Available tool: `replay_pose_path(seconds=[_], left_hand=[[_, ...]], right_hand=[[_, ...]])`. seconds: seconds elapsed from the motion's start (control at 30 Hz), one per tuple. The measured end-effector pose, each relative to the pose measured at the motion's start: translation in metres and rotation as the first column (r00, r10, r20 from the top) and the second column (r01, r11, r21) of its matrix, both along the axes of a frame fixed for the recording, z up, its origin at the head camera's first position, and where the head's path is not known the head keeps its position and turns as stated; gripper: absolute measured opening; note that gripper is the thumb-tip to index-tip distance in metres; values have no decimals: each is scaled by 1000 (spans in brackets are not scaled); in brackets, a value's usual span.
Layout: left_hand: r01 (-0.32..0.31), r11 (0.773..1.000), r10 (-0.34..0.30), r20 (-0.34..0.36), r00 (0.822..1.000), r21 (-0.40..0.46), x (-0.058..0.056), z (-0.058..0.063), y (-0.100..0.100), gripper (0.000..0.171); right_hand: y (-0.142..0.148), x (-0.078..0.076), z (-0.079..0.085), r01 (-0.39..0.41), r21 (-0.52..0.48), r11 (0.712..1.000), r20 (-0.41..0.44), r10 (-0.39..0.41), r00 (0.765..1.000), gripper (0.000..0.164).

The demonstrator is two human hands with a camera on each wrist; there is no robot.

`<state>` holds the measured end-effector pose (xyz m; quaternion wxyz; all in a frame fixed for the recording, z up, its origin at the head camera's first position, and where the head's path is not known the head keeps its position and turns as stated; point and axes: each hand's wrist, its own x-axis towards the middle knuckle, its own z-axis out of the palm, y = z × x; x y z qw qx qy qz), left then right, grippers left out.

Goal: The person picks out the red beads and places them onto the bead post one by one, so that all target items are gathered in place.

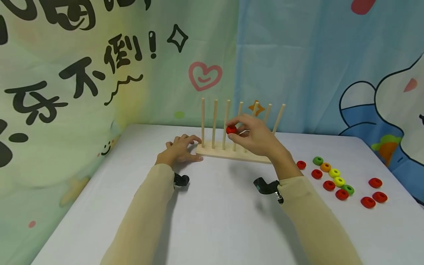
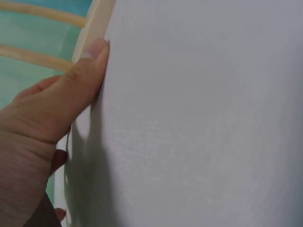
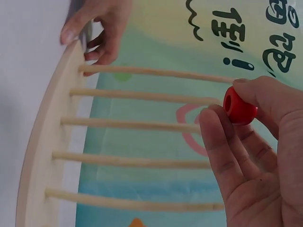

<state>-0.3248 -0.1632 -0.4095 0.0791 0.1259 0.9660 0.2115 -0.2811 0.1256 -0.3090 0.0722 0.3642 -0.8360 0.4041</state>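
Observation:
A pale wooden peg stand [image 1: 232, 154] with a row of several upright pegs stands toward the back of the white table. At its left end, my left hand [image 1: 181, 150] holds the base between thumb and fingers; in the left wrist view the thumb [image 2: 87, 71] lies along the base's edge. My right hand [image 1: 253, 134] pinches a red bead [image 1: 231, 129] between thumb and fingers, in front of the middle pegs. The right wrist view shows the bead's hole [image 3: 228, 103] facing the pegs, close to their upper ends. No beads are visible on the pegs.
Right of the stand, loose beads lie on the white table [image 1: 218, 213]: several red ones [image 1: 329, 185], green ones [image 1: 318, 161], an orange one [image 1: 325, 167] and yellow ones [image 1: 339, 182]. Another group of red beads [image 1: 379, 197] lies farther right. A printed curtain [image 1: 278, 55] hangs behind the table.

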Motion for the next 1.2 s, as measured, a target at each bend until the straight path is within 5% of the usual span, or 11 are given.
replay_pose_path(seconds=[0.4, 0.7, 1.2], left_hand=[[-22, 999, 22, -8, 1000, -25, -7, -12, -1, 64], [-24, 1000, 24, 3, 1000, -16, -8, -7, -3, 65], [-27, 999, 28, 19, 999, -21, -8, -4, -4, 68]], right_hand=[[-27, -10, 3, 17, -111, 994, 62, -10, 998, 27], [-44, -16, 7, -27, -112, 993, 44, 32, 999, 28], [-64, -25, 15, 28, -191, 981, 0, -29, 1000, 33]])
